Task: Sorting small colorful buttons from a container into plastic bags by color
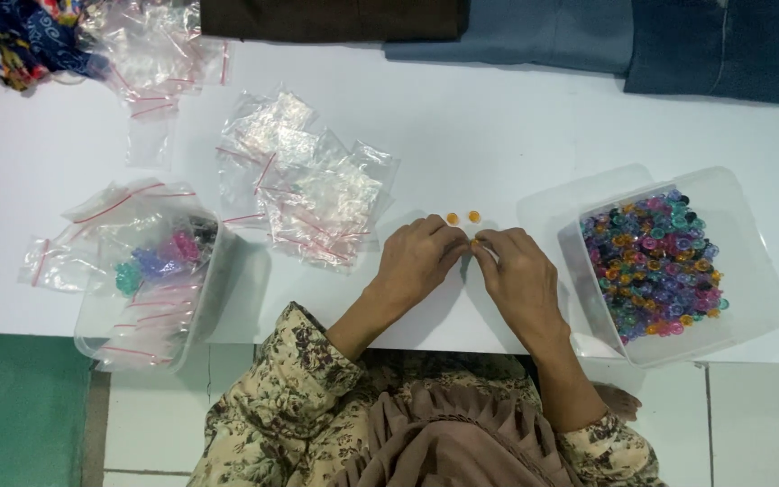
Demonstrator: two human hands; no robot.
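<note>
1. Whatever is pinched between the left hand (418,257) and the right hand (516,271) is mostly covered by the fingertips; only an orange speck is seen.
2. Left of the hands, the contents of the small bags (313,194) cannot be made out.
3. Beyond them, the folded cloths (534,27) are cut off by the top edge.

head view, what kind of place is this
Probably a small packing or craft workbench: a white table with a clear tub of mixed coloured beads, a heap of empty zip bags, and both hands, left and right, pinching orange beads.
</note>
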